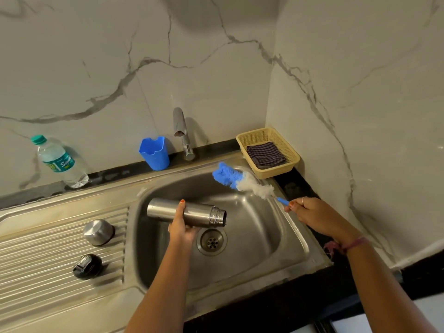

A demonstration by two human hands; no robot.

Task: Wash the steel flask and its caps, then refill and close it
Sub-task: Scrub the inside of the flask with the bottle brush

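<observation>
My left hand [181,224] grips the steel flask [201,213] around its middle, holding it on its side over the sink basin [254,239] with its open threaded mouth pointing right. My right hand [310,212] holds the blue handle of a bottle brush [242,180], whose blue and white bristles point up and left over the sink's back edge, apart from the flask. On the ribbed drainboard [36,272] to the left lie the steel cap [99,232] and the black inner cap [87,266].
The tap [181,131] stands behind the sink with no water running. A blue plastic holder [155,152] sits beside it. A water bottle [58,162] stands at the back left. A yellow basket [245,140] with a checked cloth [265,155] fills the back right corner.
</observation>
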